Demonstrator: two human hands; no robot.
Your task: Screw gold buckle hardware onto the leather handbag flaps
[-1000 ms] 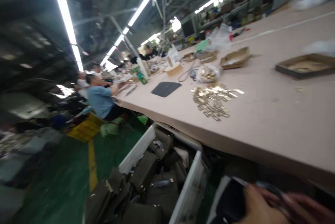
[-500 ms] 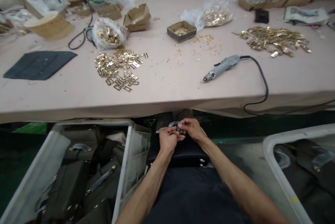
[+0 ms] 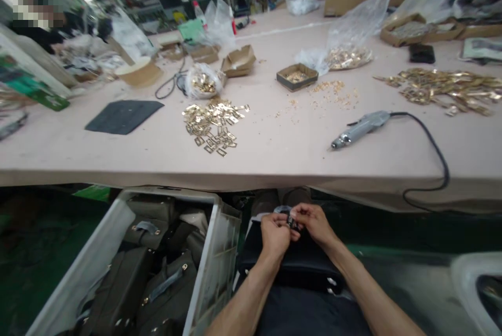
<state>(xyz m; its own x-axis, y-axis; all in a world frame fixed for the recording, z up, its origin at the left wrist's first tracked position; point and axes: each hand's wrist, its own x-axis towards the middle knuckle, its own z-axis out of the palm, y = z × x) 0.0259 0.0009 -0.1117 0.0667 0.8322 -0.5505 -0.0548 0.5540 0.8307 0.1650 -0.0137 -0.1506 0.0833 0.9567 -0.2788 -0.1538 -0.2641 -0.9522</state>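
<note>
A black bag (image 3: 280, 257) with shiny metal fittings lies across my lap, below the table's front edge. Over its far part, my left hand (image 3: 275, 234) and my right hand (image 3: 314, 222) meet with fingers closed. Both pinch a small dark piece with a metallic glint (image 3: 291, 220); its exact kind is too small to make out, and fingers cover part of it. A clear plastic wrapping (image 3: 283, 209) shows just beyond my fingertips. On the table ahead lie a grey electric screwdriver (image 3: 358, 129) and a pile of gold rectangular metal frames (image 3: 215, 126).
A crate (image 3: 214, 252) of dark bags stands at my left, another white bin (image 3: 463, 278) at my right. The table (image 3: 270, 163) also bears a small box of tiny gold parts (image 3: 297, 78), more gold pieces (image 3: 447, 87), a dark mat (image 3: 123, 116) and a trailing cord (image 3: 439, 158).
The view has tilted up and swung left, so the table and hands sit lower and further right in it. Both hands keep their pinch on the small piece.
</note>
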